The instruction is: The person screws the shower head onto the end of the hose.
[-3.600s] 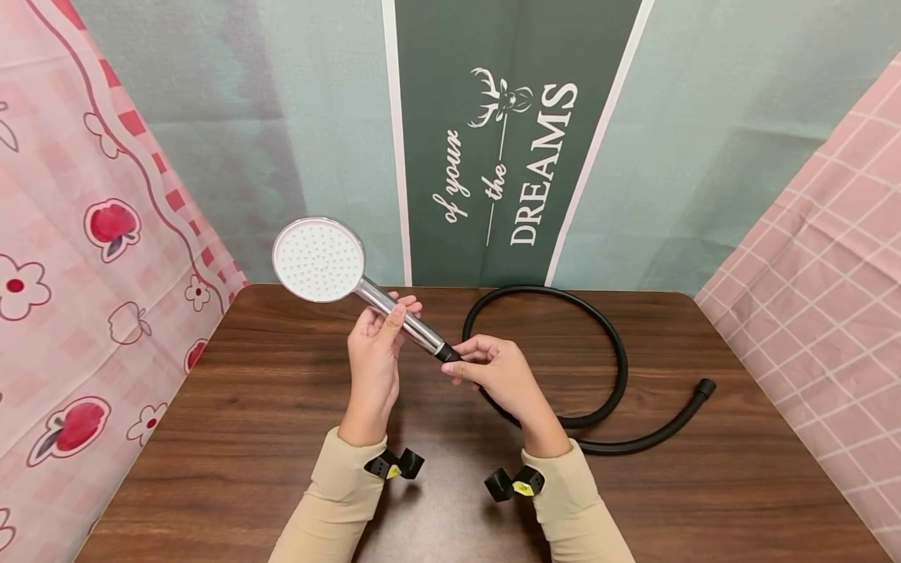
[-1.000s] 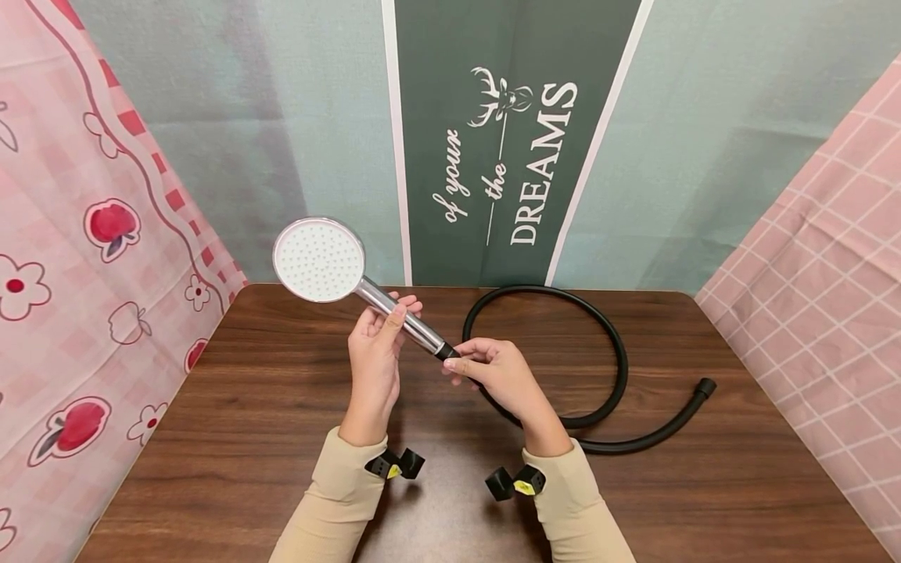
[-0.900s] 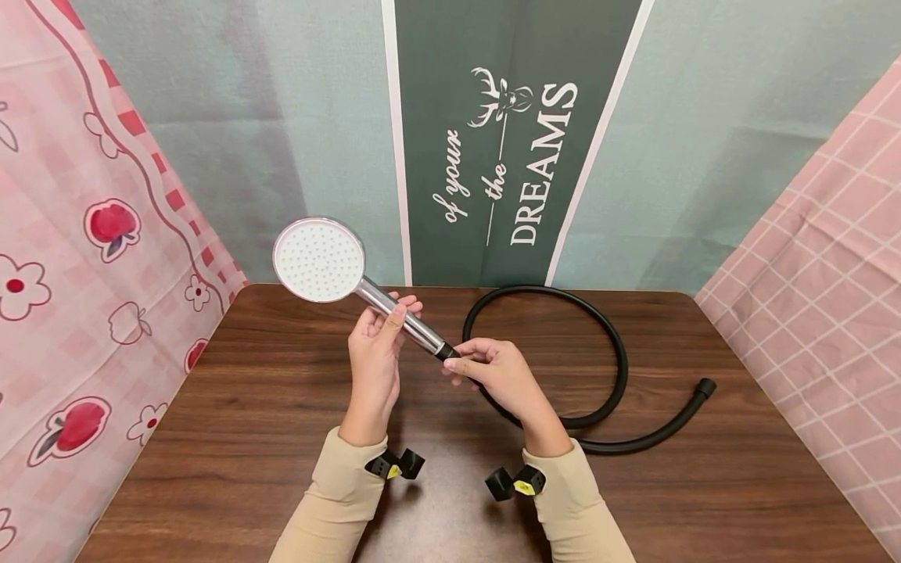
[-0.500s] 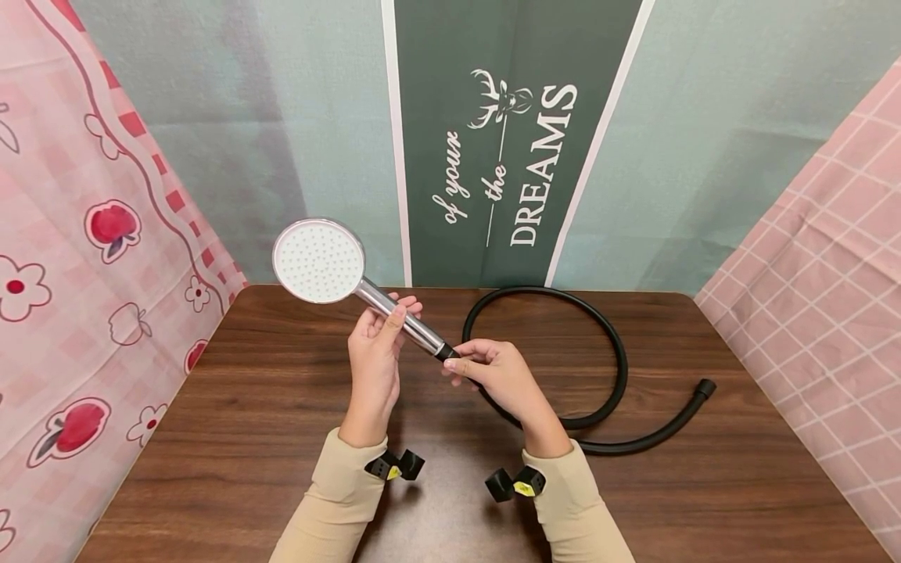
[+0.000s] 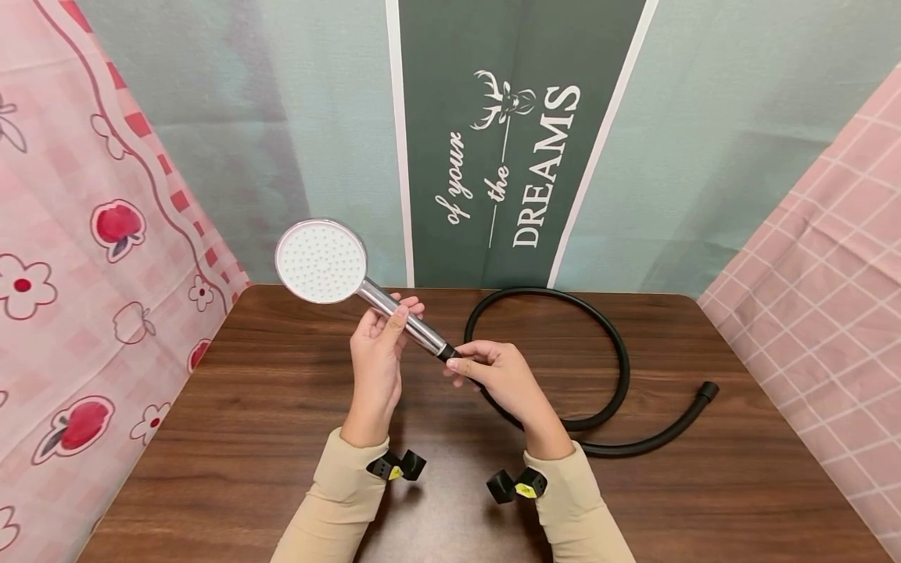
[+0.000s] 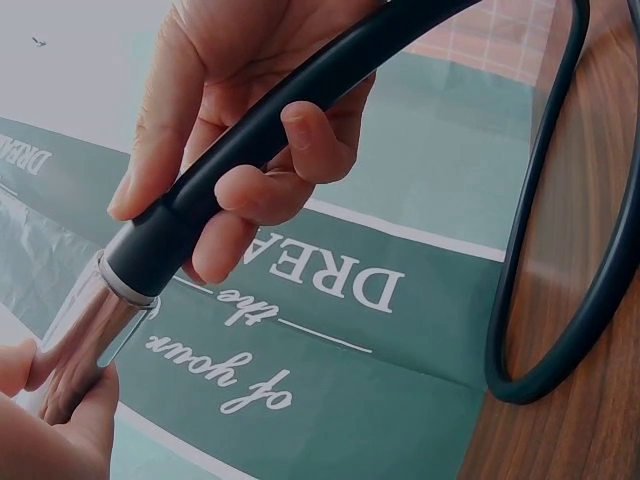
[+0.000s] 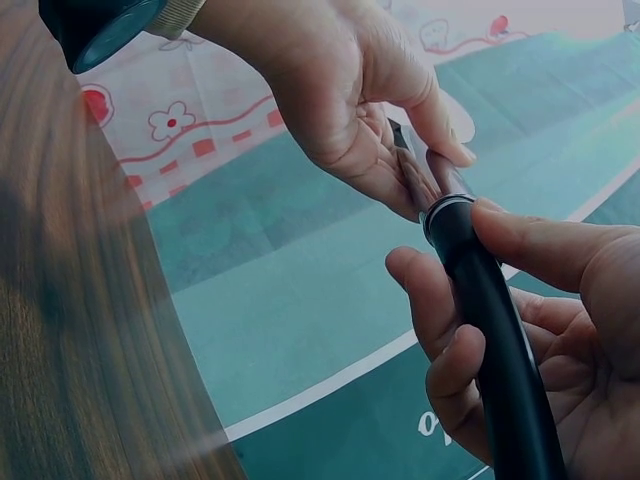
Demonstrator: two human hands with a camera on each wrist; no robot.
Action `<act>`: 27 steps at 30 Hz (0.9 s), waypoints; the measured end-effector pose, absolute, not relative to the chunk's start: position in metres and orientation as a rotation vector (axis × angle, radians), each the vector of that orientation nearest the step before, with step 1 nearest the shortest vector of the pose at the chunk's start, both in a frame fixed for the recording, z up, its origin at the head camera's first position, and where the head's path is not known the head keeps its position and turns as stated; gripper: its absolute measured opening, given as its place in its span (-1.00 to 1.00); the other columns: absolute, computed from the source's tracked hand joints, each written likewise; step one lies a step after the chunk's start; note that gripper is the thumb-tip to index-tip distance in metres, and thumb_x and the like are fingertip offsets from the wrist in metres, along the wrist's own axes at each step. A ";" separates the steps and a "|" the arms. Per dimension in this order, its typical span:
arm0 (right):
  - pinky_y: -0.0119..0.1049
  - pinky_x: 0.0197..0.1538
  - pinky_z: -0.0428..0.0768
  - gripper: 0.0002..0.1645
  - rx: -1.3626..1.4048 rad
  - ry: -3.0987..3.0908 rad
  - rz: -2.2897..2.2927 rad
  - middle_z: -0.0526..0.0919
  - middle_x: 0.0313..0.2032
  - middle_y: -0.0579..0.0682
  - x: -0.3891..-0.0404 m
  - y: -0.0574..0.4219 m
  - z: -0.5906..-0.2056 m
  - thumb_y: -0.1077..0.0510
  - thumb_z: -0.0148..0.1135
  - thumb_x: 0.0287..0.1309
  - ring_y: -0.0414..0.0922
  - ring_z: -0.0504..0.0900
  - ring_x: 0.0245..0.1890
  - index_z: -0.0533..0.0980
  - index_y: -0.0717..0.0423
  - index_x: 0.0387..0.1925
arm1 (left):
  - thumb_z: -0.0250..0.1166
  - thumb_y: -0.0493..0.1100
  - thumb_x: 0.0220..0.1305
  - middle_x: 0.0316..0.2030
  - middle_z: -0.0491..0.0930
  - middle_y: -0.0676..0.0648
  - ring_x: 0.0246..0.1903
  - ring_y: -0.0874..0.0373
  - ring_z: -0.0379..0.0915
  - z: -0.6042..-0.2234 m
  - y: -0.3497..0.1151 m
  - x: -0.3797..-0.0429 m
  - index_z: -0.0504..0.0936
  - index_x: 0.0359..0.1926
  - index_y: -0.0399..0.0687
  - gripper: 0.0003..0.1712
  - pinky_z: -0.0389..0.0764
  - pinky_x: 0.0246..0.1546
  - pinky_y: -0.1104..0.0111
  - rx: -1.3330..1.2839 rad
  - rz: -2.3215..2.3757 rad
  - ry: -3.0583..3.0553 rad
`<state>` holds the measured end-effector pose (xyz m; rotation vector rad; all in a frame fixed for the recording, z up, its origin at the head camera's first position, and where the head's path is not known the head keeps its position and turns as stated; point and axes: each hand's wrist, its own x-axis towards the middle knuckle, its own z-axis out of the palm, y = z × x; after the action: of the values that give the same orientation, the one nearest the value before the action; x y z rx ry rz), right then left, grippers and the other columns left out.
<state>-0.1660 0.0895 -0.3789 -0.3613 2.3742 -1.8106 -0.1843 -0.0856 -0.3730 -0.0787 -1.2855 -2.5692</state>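
Below me, wood-grain table [image 5: 211,438] meets printed cloth [image 5: 457,47]. My left hand [image 5: 376,356] grasps the raised, slanting shower head [image 5: 321,261] by its handle [image 5: 425,338] — my right hand [image 5: 503,375] pinches the hose [image 5: 623,367] against the handle's lower end. Both grips look unchanged from half a second ago — only my view has shifted slightly.

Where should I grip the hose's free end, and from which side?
Probably pinch the black hose just behind its end collar, coming from above: that stretch curves out along the table with nothing covering it, and the slightly wider collar should help stop slipping.
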 end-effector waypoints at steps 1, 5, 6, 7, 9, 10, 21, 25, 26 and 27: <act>-0.48 -0.44 0.55 -0.69 -0.358 2.371 -1.815 0.78 -0.31 0.24 -0.166 0.090 -0.379 0.18 0.35 0.21 -0.32 0.69 -0.48 0.63 0.33 -0.09 | 0.16 -0.39 0.39 -0.26 0.74 -0.01 -0.22 0.21 0.72 -0.373 -0.086 -0.184 0.48 -0.02 -0.24 -0.82 0.68 0.09 0.21 -0.079 -2.569 -1.288; -0.47 -0.44 0.56 -0.68 -0.349 2.355 -1.833 0.79 -0.32 0.21 -0.165 0.089 -0.377 0.18 0.35 0.20 -0.31 0.69 -0.47 0.63 0.30 -0.07 | 0.17 -0.39 0.39 -0.26 0.75 -0.01 -0.22 0.20 0.72 -0.374 -0.085 -0.185 0.48 -0.02 -0.24 -0.82 0.68 0.09 0.21 -0.078 -2.568 -1.292; -0.47 -0.44 0.56 -0.68 -0.349 2.352 -1.837 0.79 -0.32 0.21 -0.164 0.089 -0.377 0.18 0.35 0.20 -0.31 0.69 -0.47 0.63 0.30 -0.06 | 0.17 -0.39 0.39 -0.26 0.75 -0.01 -0.22 0.20 0.72 -0.374 -0.085 -0.185 0.48 -0.02 -0.24 -0.82 0.69 0.07 0.23 -0.079 -2.568 -1.292; -0.47 -0.43 0.56 -0.68 -0.346 2.348 -1.841 0.78 -0.32 0.22 -0.164 0.089 -0.376 0.18 0.36 0.20 -0.30 0.69 -0.47 0.64 0.29 -0.06 | 0.17 -0.39 0.38 -0.26 0.75 -0.01 -0.22 0.21 0.72 -0.374 -0.085 -0.186 0.48 -0.02 -0.24 -0.82 0.69 0.07 0.25 -0.078 -2.569 -1.293; -0.46 -0.43 0.57 -0.67 -0.344 2.344 -1.844 0.78 -0.32 0.22 -0.164 0.089 -0.376 0.17 0.36 0.20 -0.29 0.69 -0.47 0.63 0.28 -0.04 | 0.17 -0.39 0.38 -0.26 0.75 -0.02 -0.22 0.20 0.73 -0.374 -0.085 -0.186 0.48 -0.01 -0.24 -0.81 0.70 0.05 0.28 -0.078 -2.570 -1.291; -0.46 -0.43 0.57 -0.66 -0.344 2.343 -1.843 0.78 -0.31 0.22 -0.164 0.090 -0.376 0.17 0.36 0.20 -0.29 0.69 -0.47 0.63 0.28 -0.03 | 0.17 -0.39 0.38 -0.26 0.75 -0.02 -0.22 0.20 0.73 -0.374 -0.085 -0.186 0.48 -0.02 -0.25 -0.81 0.70 0.04 0.29 -0.077 -2.572 -1.288; -0.41 -0.35 0.66 -0.55 -0.273 2.324 -1.869 0.77 -0.38 0.00 -0.167 0.090 -0.379 0.19 0.50 0.03 -0.22 0.72 -0.45 0.59 0.24 -0.02 | 0.16 -0.39 0.39 -0.25 0.74 -0.03 -0.21 0.21 0.72 -0.373 -0.086 -0.186 0.48 -0.03 -0.24 -0.83 0.71 0.00 0.35 -0.085 -2.574 -1.290; -0.40 -0.40 0.64 -0.54 -0.252 2.329 -1.873 0.76 -0.41 -0.07 -0.167 0.089 -0.380 0.22 0.53 -0.01 -0.22 0.72 -0.47 0.56 0.25 -0.06 | 0.16 -0.39 0.39 -0.25 0.74 -0.04 -0.21 0.20 0.72 -0.373 -0.086 -0.185 0.48 -0.03 -0.23 -0.83 0.71 0.01 0.35 -0.089 -2.575 -1.289; -0.39 -0.42 0.61 -0.55 -0.249 2.337 -1.868 0.76 -0.42 -0.07 -0.167 0.089 -0.380 0.22 0.53 -0.01 -0.22 0.71 -0.48 0.56 0.24 -0.08 | 0.16 -0.39 0.39 -0.25 0.74 -0.04 -0.21 0.20 0.72 -0.373 -0.086 -0.185 0.48 -0.03 -0.23 -0.83 0.71 0.02 0.34 -0.089 -2.575 -1.289; -0.39 -0.43 0.60 -0.56 -0.244 2.340 -1.869 0.76 -0.42 -0.08 -0.167 0.089 -0.380 0.21 0.53 -0.01 -0.22 0.71 -0.48 0.56 0.24 -0.09 | 0.17 -0.39 0.39 -0.25 0.74 -0.04 -0.21 0.20 0.72 -0.373 -0.086 -0.185 0.48 -0.03 -0.23 -0.83 0.70 0.03 0.32 -0.088 -2.574 -1.290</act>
<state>-0.1673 0.0891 -0.3796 -0.2445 2.3396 -1.8685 -0.1852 -0.0857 -0.3732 -0.0881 -1.2903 -2.5743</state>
